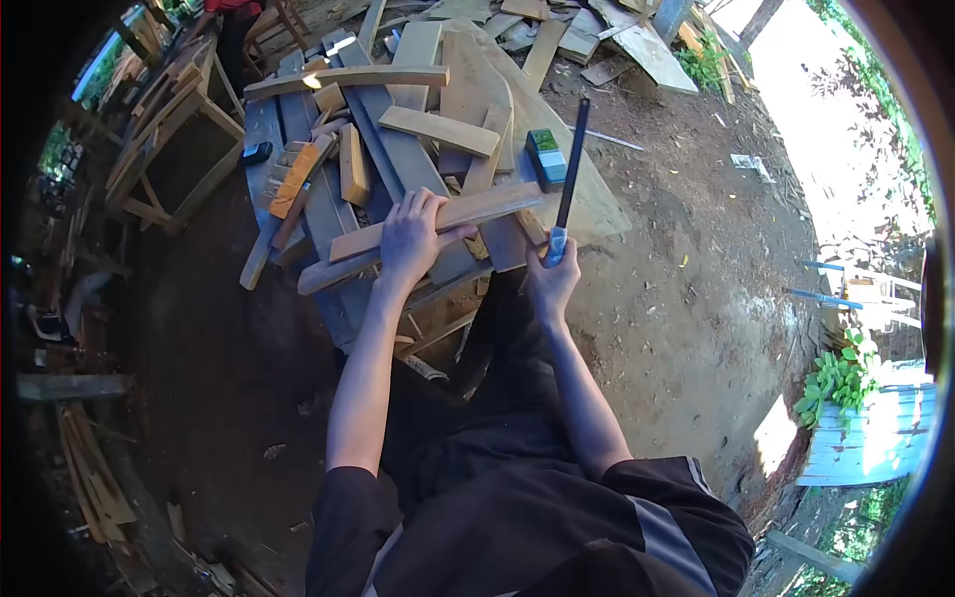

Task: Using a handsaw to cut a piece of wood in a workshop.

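My left hand [410, 237] is closed over a light wooden strip [487, 206], fingers across its top and thumb along its near side. The strip lies slanted over another wooden piece [323, 277] on the cluttered workbench. Raised at the strip's right end, my right hand [553, 281] grips a file-like tool [574, 164] by its pale blue wrapped handle. Its long, narrow, dark bar points up and away from me; its exact kind is unclear. Just left of the bar stands a green and blue box [546, 157].
Several boards and offcuts [438, 131] cover the bench, with an orange-wrapped bundle [295, 181] and a small black object [257, 153] at its left. A wooden frame [184, 149] stands farther left. Scrap wood [582, 40] litters the far ground. Someone in red [235, 8] is at the far left.
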Tool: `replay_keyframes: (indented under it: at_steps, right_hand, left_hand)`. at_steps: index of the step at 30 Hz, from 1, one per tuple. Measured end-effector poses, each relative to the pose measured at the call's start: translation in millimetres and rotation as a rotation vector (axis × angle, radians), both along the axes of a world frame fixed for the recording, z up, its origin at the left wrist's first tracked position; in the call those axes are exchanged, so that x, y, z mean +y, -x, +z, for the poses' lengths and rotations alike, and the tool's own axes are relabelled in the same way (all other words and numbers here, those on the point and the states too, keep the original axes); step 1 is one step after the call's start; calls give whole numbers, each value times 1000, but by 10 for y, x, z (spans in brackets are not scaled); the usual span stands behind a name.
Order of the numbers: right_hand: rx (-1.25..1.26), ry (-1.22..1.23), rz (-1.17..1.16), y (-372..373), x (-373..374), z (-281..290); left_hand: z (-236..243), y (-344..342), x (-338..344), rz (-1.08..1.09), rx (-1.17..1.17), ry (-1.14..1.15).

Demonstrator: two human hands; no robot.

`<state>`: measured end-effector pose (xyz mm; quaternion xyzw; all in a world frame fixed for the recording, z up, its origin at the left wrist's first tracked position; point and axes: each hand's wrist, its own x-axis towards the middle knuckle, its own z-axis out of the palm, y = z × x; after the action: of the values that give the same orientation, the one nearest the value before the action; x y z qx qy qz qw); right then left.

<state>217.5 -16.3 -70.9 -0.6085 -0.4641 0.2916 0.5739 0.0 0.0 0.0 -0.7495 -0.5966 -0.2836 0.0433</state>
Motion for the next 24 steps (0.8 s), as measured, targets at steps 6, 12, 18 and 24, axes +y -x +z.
replay_keyframes:
  at_steps: [6, 12, 18, 24]
  right_hand:
    - [-126, 14, 32, 42, -31, 63]
    - [-88, 120, 68, -231, 135, -58]
    - [-251, 63, -47, -307, 214, -122]
    - [-341, 158, 89, -373, 324, -27]
  left_hand:
    - [103, 89, -66, 58, -72, -52]
    - [-57, 249, -181, 129, -22, -107]
    - [-248, 228, -243, 189, 127, -79]
    - [-307, 196, -320, 239, 215, -74]
